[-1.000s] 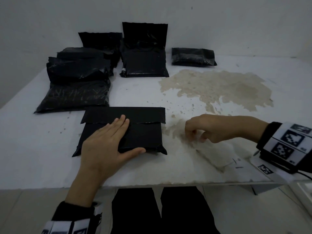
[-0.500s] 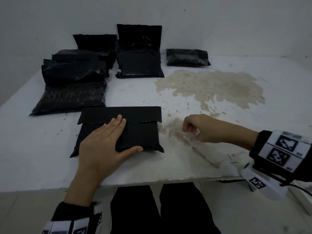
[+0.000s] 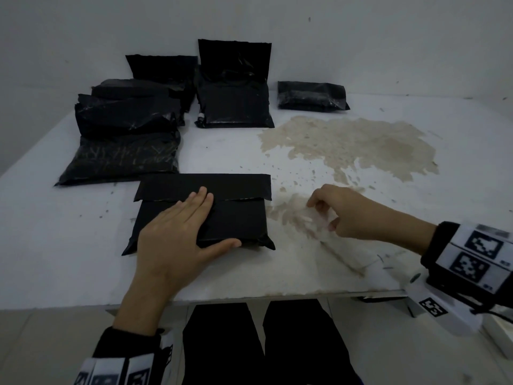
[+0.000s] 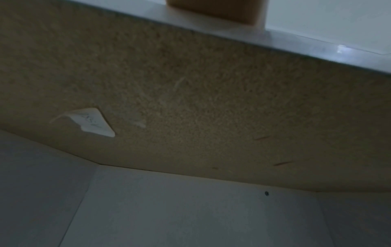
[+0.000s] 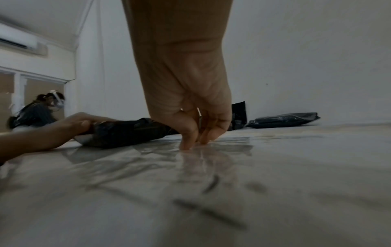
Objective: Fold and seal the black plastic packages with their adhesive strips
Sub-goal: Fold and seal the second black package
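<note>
A black plastic package (image 3: 236,220) lies near the table's front edge, its flap (image 3: 205,186) folded down over the body. My left hand (image 3: 183,229) presses flat on it, fingers straight and reaching the flap's edge, thumb along the near side. In the right wrist view the package (image 5: 127,132) shows under the left hand (image 5: 80,123). To its right, my right hand (image 3: 322,215) has curled fingers with tips on the table. In the right wrist view the right hand (image 5: 196,142) pinches a clear peeled liner strip (image 5: 211,153). The liner strip (image 3: 341,254) trails toward the table edge.
Several black packages (image 3: 125,134) are piled at the back left. One (image 3: 233,101) has its flap standing against the wall, and a small one (image 3: 312,95) lies at the back right. A worn brown patch (image 3: 361,145) marks the tabletop. Another person (image 5: 38,112) is far behind.
My right hand's fingers have loosened from a tight fist, with the index reaching further out. It stays beside the package. The left hand has not moved.
</note>
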The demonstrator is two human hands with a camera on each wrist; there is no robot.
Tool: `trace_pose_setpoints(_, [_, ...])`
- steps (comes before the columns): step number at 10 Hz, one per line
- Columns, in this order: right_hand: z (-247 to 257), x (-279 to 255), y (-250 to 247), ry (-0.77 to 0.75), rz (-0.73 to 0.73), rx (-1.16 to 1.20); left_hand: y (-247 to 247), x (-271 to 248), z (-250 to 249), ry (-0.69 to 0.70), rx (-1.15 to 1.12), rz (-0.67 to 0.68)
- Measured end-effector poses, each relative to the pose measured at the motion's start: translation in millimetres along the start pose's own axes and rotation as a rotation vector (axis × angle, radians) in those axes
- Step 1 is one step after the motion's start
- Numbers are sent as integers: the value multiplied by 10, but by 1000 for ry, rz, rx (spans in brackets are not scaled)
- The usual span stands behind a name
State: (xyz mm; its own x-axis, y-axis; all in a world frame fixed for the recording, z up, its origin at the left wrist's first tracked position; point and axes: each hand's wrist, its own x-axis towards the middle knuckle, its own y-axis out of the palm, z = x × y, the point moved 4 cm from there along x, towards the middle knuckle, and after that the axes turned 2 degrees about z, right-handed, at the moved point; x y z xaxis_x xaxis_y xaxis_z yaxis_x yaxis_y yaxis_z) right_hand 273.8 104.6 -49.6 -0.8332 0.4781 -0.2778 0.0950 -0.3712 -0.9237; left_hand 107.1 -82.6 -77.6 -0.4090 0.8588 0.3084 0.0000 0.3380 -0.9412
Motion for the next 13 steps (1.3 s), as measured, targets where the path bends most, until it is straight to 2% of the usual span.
trace_pose_setpoints(3, [1,14,54,-21,-25,33,-41,-2,-15,-8,-6,22])
trace_pose_setpoints(6, [4,5,144,-12,16,60,-52,-14,-23,-7,-27,71])
trace_pose_setpoints(7, [-271,-44,-41,33,-15,91,-50,-38,0,-7,-21,82])
trace_pose_setpoints(8, [-762,-243,-428,101,-122,139,-58,-32,24,-23,-64,80])
trace_pose_setpoints(9, [-1272,-563,-670,214,-115,47,6,33,46,-69,-134,125])
trace_pose_setpoints(10, [-1573,-781,-555,287,10,-15,85,97,4,-77,-170,185])
trace_pose_setpoints(11, [-1636,-818,-325,264,61,-15,130,153,-137,-92,-166,205])
trace_pose_setpoints(12, [-1604,-715,-225,186,13,-2,191,193,-275,-100,-165,222])
trace_pose_setpoints(13, [-1594,-627,-191,119,38,-72,223,193,-314,-110,-158,191])
